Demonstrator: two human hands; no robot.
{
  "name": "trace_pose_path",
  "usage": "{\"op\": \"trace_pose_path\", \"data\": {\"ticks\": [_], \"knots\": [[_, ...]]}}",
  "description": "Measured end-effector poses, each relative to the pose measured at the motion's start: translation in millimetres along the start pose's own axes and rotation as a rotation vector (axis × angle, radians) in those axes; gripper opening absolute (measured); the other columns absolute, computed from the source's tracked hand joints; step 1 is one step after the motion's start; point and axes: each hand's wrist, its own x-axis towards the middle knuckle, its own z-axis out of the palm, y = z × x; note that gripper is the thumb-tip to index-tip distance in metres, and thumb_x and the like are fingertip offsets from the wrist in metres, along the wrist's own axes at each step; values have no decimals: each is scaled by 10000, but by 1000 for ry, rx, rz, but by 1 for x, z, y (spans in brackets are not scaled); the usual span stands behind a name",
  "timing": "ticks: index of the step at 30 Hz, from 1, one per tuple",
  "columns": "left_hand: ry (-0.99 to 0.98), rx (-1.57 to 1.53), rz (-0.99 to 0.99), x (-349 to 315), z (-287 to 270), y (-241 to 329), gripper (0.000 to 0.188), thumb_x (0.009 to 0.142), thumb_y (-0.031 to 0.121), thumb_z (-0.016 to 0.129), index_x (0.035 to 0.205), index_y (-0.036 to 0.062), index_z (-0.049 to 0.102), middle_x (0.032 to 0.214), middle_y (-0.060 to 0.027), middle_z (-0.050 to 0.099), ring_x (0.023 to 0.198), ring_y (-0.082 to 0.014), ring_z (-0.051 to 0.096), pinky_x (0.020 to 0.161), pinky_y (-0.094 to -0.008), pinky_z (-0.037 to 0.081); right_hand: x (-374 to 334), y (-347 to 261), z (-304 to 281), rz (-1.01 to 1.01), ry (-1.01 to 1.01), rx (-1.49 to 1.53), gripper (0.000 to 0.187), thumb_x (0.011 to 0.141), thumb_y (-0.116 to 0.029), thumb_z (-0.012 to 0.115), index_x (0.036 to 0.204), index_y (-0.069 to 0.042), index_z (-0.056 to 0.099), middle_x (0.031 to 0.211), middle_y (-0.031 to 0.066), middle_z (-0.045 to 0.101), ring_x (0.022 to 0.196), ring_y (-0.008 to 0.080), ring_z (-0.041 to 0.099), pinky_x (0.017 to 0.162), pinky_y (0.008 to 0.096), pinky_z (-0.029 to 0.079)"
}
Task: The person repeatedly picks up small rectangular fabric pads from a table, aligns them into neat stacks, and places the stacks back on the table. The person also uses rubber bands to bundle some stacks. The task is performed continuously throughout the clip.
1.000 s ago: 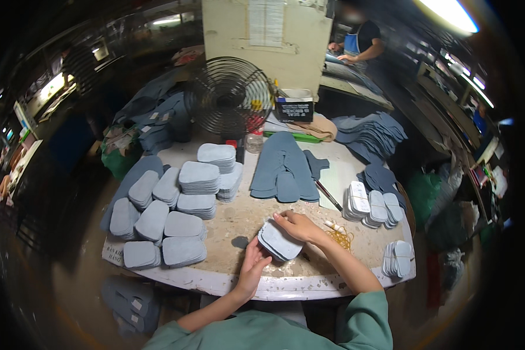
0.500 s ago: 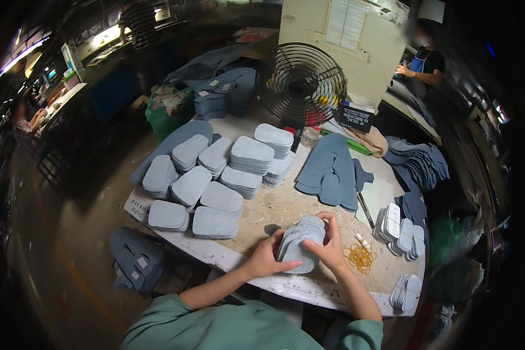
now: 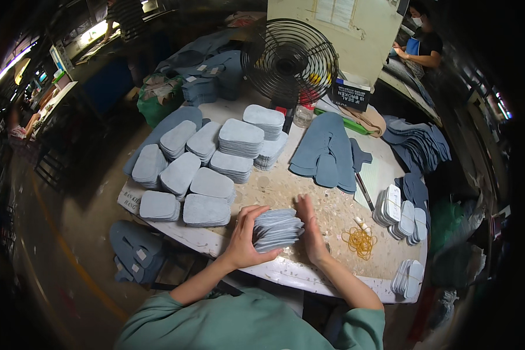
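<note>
My left hand (image 3: 246, 240) is wrapped round a stack of light grey cut pieces (image 3: 277, 229), thumb in front and fingers behind. The pieces are tilted, so their layered edges face up and toward my right. Just right of the stack, my right hand (image 3: 312, 232) is held flat and upright, fingers straight, with a small gap between palm and pieces. Both hands are above the table's near edge. Several neat stacks of similar grey pieces (image 3: 207, 210) stand to the left. A tangle of yellow rubber bands (image 3: 359, 242) lies right of my right hand.
A black fan (image 3: 289, 61) stands at the back. Dark blue-grey cut parts (image 3: 324, 153) lie mid-table beside a pen (image 3: 364, 191). Banded bundles (image 3: 387, 205) sit at the right, with another bundle (image 3: 408, 277) at the near right corner. A co-worker (image 3: 420, 49) is at the far right.
The stack has moved slightly left and been turned so its edges show. My right hand has let go of it and straightened, while my left hand still holds on. The whole view has shifted slightly.
</note>
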Motion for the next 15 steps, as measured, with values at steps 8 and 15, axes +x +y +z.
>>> {"op": "trace_pose_path", "data": {"ticks": [8,15], "knots": [[-16,-4,-93,-7,9,-10,1123,610,282,881,1469,30,204,1278,-205,429,1178,-332,467,1013,-443,387,-7,-23,17,-306,-243,-702,777,956,-532,413,1518,-39,204,1588,187,145,1473,352,125,1174,481,98],[73,-90,-83,-11,10,-13,1175,603,284,899,1487,24,171,1220,-178,449,1120,-327,486,986,-431,409,-10,-35,24,-350,-391,-1041,767,875,-404,613,1500,-91,300,1566,164,242,1445,368,220,1144,555,156]]}}
